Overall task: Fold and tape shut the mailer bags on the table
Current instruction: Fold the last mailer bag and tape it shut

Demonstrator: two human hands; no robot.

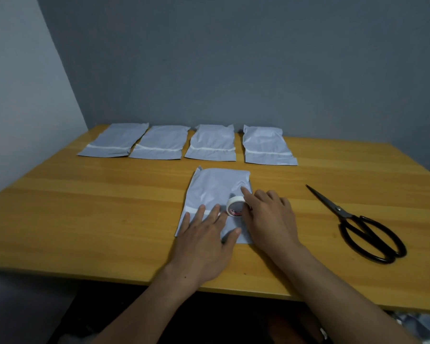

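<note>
1 mailer bag (216, 187) under flat left hand (204, 242), right hand (271, 217) at tape (234, 206)

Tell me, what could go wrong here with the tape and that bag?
The tape roll seems to stand on edge on the near mailer bag; it could roll away if the right hand lets go. Only the left hand presses the bag flat, so it may crease.
</note>
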